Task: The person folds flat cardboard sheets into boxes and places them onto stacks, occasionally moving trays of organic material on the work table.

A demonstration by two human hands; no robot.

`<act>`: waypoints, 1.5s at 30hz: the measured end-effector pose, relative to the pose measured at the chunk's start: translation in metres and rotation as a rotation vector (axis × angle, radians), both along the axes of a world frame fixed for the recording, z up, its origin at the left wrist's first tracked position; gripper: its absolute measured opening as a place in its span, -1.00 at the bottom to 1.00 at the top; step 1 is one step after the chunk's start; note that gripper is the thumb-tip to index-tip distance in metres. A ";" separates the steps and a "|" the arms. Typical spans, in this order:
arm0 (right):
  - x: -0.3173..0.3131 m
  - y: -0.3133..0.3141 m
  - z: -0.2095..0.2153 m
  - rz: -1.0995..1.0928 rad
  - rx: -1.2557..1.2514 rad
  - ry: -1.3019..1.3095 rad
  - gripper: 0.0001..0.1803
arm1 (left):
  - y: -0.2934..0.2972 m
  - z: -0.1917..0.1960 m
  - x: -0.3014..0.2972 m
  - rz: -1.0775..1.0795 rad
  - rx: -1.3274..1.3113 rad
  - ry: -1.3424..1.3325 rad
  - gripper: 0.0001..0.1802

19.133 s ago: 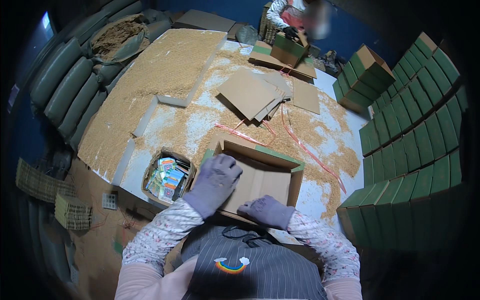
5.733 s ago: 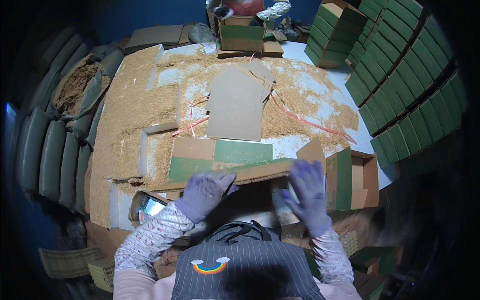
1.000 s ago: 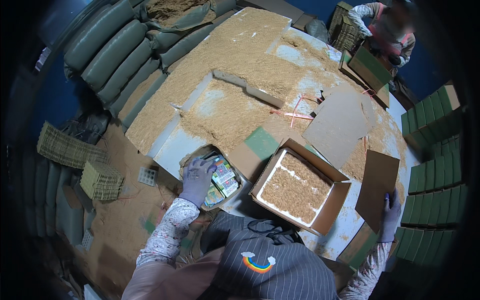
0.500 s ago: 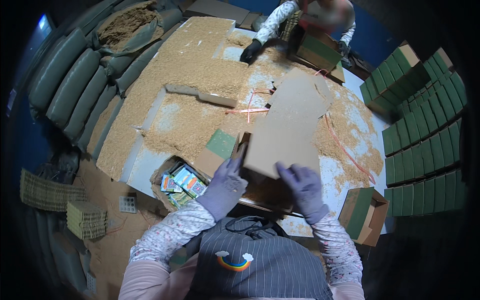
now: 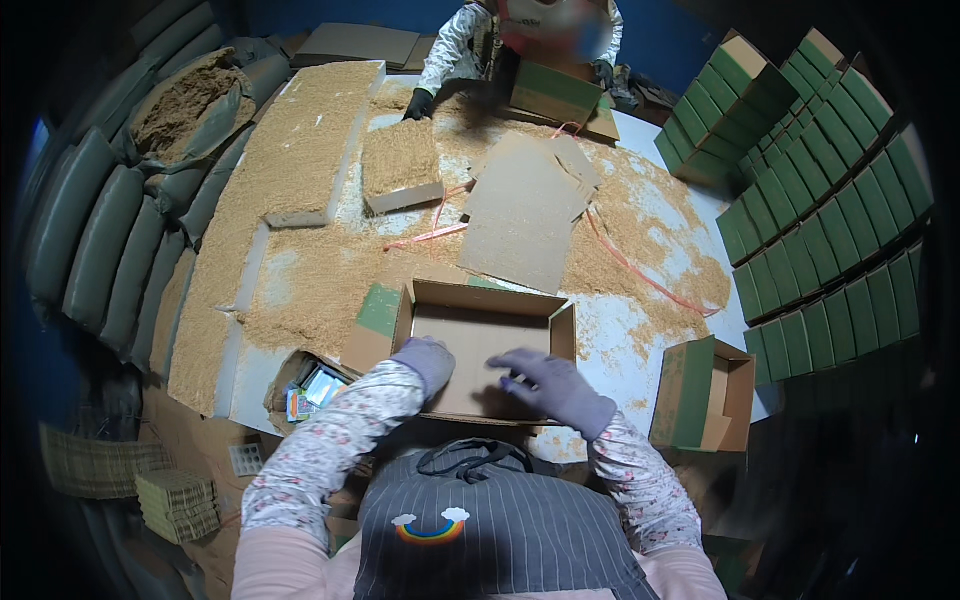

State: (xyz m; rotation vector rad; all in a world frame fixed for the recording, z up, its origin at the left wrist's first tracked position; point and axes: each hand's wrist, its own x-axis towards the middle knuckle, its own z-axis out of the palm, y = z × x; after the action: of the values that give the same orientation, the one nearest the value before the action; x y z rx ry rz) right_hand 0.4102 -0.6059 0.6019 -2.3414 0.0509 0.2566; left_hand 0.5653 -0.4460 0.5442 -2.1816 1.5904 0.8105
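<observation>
An open cardboard box (image 5: 485, 300) stands at the table's near edge in front of me. A flat grey-brown panel (image 5: 480, 345) covers its bottom. My left hand (image 5: 425, 364), in a lilac glove, reaches over the box's left wall; its fingers point down inside and their tips are hidden. Above the right part of the box hangs my right hand (image 5: 555, 388), gloved alike, fingers apart and nothing in them. Beyond the box lies a flat cardboard sheet (image 5: 520, 215) on the table.
Sawdust-like crumbs (image 5: 290, 130) cover much of the white table. A bag of small colourful packets (image 5: 320, 388) is by my left arm. Another open box (image 5: 690, 395) stands right, near stacked green boxes (image 5: 825, 235). Opposite, a co-worker's black-gloved hand (image 5: 420, 105) touches a crumb-covered slab (image 5: 400, 160).
The cardboard sheet near my right hand no longer covers the box, whose inside now shows. Both my hands have moved into or over it. The co-worker's slab now stands apart from the layer beside it.
</observation>
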 end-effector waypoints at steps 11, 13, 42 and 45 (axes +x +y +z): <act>-0.031 -0.048 -0.171 -0.814 0.825 0.171 0.03 | 0.044 -0.017 0.017 1.252 -0.357 1.138 -0.16; -0.001 -0.034 -0.154 -0.752 0.685 0.276 0.15 | 0.052 -0.087 0.003 1.094 -0.750 0.430 -0.08; -0.420 -0.014 -0.090 -2.097 0.924 -1.328 -0.32 | -0.543 -0.048 -0.252 -0.628 0.098 0.406 0.17; -0.443 -0.040 -0.126 -2.008 0.990 -1.062 -0.34 | -0.517 -0.059 -0.265 -0.589 0.281 0.679 0.08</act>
State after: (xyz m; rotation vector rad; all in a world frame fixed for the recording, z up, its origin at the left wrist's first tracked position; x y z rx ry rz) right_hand -0.0329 -0.6455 0.4756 -0.4250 1.2199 -1.4753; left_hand 0.3000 -0.9631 0.4857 -1.1759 2.0949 1.5345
